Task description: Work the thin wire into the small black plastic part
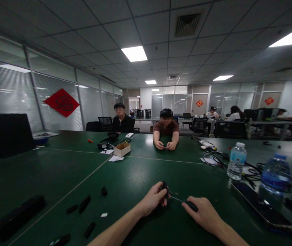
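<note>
While both hands stay close together near the front edge of the green surface, the left hand pinches a small black piece between thumb and fingers. The right hand has its fingers curled over a second dark piece, and a thin metal wire runs across the gap between the two. Whether the wire is fixed to either piece is too small to tell.

As far as the view shows, only these pieces are in hand, while several loose black pieces and a long black bar remain on the left of the surface, untouched by either hand. A small white scrap lies among them. Two water bottles stand toward the right edge beside tangled black cables. Across the surface, a co-worker's hands meet over something small, mostly hidden.
</note>
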`<state>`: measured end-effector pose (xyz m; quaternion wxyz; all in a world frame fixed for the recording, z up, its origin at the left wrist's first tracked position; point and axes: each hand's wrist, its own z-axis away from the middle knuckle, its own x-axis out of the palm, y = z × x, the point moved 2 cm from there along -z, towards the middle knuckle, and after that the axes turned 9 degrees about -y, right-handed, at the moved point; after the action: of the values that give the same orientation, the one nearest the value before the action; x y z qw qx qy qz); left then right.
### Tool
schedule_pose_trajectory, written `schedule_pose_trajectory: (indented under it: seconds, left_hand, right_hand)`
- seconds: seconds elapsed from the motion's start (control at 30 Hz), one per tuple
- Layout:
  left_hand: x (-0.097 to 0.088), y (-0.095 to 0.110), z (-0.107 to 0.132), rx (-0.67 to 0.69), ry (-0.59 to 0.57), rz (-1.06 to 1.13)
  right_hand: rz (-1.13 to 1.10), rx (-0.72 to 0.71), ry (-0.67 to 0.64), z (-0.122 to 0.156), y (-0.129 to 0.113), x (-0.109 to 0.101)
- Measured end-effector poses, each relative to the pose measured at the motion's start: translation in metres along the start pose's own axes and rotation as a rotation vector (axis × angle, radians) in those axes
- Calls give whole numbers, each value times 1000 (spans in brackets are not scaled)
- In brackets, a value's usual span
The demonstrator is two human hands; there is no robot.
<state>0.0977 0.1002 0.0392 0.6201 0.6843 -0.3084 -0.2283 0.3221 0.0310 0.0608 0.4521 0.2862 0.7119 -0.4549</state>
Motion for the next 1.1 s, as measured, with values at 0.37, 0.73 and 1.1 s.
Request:
schedule_pose_trajectory:
  seconds: [0.37,0.73,1.1]
  left_hand:
    - [1,-2,-1,-2,-22,-1]
    - [5,7,3,20,-24,-115]
    - [5,8,4,14,-39,-168]
  right_hand:
    - [-29,-5,-24,2,-4,-3]
    - [-5,-24,14,-1,-1,-1]
    - [-109,-28,-33,1,-1,-1]
